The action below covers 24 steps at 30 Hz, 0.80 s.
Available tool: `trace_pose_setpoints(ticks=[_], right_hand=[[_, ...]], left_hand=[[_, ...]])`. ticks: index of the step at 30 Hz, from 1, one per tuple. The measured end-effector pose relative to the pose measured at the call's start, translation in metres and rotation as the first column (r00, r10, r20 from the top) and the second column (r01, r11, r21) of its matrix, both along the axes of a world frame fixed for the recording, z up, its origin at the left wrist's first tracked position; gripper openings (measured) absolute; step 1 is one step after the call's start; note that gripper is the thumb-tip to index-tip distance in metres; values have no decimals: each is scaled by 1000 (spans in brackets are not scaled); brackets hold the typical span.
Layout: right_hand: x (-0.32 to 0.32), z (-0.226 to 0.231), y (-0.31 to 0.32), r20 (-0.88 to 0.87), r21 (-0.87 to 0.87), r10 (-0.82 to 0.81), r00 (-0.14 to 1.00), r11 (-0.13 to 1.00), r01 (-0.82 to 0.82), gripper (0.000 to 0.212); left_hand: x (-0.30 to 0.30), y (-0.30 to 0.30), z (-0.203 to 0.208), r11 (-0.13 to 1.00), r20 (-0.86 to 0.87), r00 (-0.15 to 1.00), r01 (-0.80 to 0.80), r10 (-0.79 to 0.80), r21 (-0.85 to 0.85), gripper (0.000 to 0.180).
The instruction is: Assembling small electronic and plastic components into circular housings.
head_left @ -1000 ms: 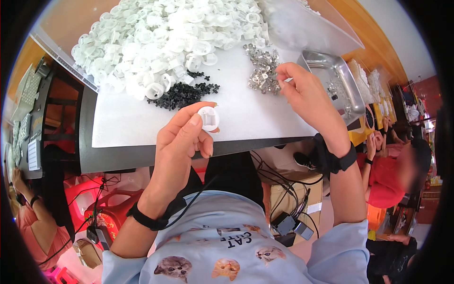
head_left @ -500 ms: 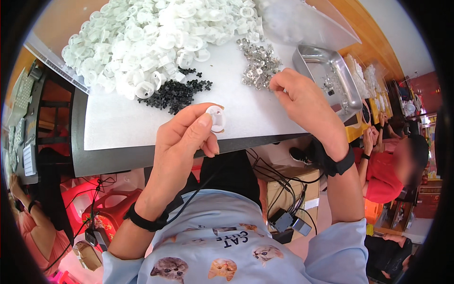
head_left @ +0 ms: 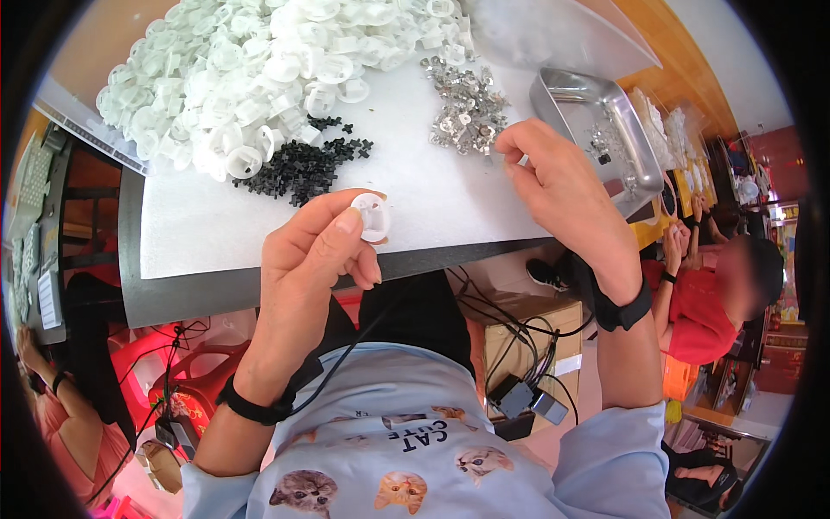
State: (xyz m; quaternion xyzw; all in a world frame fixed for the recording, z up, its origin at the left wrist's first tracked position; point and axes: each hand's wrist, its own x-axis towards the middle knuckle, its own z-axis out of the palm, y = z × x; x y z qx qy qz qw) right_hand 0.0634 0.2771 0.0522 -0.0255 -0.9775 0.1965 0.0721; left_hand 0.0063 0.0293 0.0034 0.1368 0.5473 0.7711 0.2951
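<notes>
My left hand (head_left: 316,255) pinches a small round white plastic part (head_left: 373,214) between thumb and fingers, above the table's near edge. My right hand (head_left: 553,186) hovers with its fingers curled, close to a heap of small shiny metal pieces (head_left: 467,108); whether a piece is between the fingertips is too small to tell. A pile of small black plastic bits (head_left: 298,169) lies just beyond my left hand. Behind it spreads a large heap of white plastic parts (head_left: 259,60).
The white table top (head_left: 216,229) has a dark front rim. A metal tray (head_left: 605,121) with a few small parts stands at the right. A person in red sits at the right, another person at the lower left. Cables and a cardboard box lie below.
My right hand has pulled back from the metal heap toward me. My left hand with the white part has stayed near the table's front edge, turning slightly.
</notes>
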Motion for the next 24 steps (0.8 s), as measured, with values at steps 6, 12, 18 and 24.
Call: trace_pose_setpoints(ticks=[6, 12, 18, 24], right_hand=[[-1, -5, -4, 11, -29, -42, 999, 999, 42, 9], [-11, -17, -12, 3, 112, -113, 994, 987, 112, 12], [2, -11, -24, -54, 72, -26, 998, 997, 30, 11], [-4, 6, -81, -219, -176, 206, 954, 953, -246, 11]], left_hand=[[1, 0, -1, 1000, -5, 1000, -18, 18, 1, 35], [1, 0, 0, 1000, 9, 1000, -13, 13, 20, 33], [-1, -1, -2, 999, 31, 999, -16, 15, 38, 34], [-1, -1, 0, 998, 74, 997, -41, 37, 55, 34]])
